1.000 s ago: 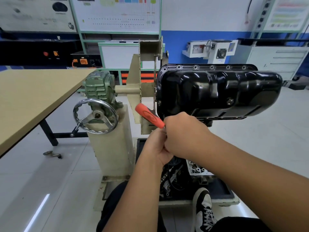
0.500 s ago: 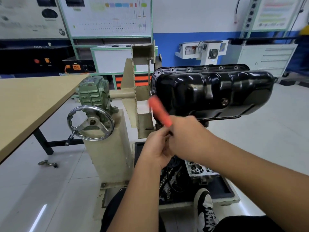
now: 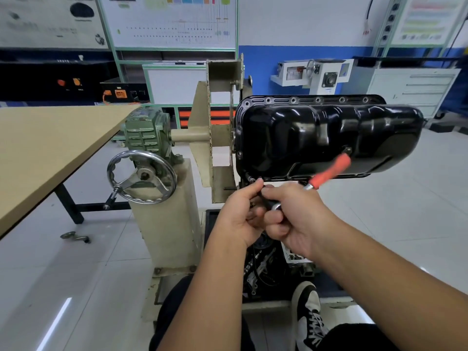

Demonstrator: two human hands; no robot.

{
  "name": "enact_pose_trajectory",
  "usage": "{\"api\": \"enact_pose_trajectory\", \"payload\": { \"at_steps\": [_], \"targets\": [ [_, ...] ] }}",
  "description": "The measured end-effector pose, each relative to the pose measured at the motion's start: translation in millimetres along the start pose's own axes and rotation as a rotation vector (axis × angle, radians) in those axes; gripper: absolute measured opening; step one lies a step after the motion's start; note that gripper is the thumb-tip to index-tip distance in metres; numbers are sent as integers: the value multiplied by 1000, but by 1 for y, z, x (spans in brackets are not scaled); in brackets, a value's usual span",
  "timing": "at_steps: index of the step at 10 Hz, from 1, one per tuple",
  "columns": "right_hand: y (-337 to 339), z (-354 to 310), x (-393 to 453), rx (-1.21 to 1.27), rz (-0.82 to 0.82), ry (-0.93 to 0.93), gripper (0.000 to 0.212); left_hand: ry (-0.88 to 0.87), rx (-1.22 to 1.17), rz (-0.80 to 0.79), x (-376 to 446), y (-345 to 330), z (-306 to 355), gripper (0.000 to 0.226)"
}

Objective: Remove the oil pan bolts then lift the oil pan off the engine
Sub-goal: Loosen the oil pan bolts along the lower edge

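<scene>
The glossy black oil pan [image 3: 326,138] sits on the engine held in a beige stand, its flange holes showing along the top edge. A ratchet wrench with an orange handle [image 3: 331,171] points up to the right across the pan's lower edge. My right hand [image 3: 293,219] grips the wrench near its metal head. My left hand [image 3: 240,214] pinches the dark socket end just below the pan's lower left corner, close to a bolt [image 3: 249,178] sticking out of the flange. The socket itself is mostly hidden by my fingers.
A beige engine stand column [image 3: 167,219] with a green gearbox [image 3: 147,130] and a chrome handwheel [image 3: 141,177] stands to the left. A wooden table [image 3: 45,148] fills the left side. Engine parts lie in a black tray [image 3: 263,269] below. My shoe [image 3: 306,312] rests at the bottom.
The wrench's orange handle has swung from pointing up-left, over to the right side of my hands. Both hands stayed at the pan's lower left corner.
</scene>
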State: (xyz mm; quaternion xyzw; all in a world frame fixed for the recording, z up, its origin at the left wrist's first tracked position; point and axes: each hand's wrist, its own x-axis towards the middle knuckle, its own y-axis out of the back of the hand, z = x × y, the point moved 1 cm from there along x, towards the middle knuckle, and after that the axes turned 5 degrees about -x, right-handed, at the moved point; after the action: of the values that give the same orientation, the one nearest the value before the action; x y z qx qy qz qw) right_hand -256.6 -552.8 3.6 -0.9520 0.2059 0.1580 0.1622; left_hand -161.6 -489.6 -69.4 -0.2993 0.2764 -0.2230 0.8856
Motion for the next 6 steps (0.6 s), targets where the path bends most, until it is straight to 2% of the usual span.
{"api": "enact_pose_trajectory", "payload": {
  "at_steps": [1,2,3,4,5,6],
  "targets": [
    [2,-15,-7,-1357,120,447,29,-4,-48,-15,-2,-2,-4,48],
    [-8,-13,-10,-1963,185,704,21,-39,-28,-5,-7,-5,-8,29],
    [-9,-2,-9,-1467,206,678,13,-61,13,-6,-9,-6,-4,24],
    [-4,0,0,-231,131,124,15,-28,46,39,-5,-5,-2,39],
    [-6,3,0,288,-3,-110,14,16,-28,56,-5,-4,0,37],
    [2,-7,1,-520,92,199,16,16,-23,9,-5,-4,1,37]
  ]
}}
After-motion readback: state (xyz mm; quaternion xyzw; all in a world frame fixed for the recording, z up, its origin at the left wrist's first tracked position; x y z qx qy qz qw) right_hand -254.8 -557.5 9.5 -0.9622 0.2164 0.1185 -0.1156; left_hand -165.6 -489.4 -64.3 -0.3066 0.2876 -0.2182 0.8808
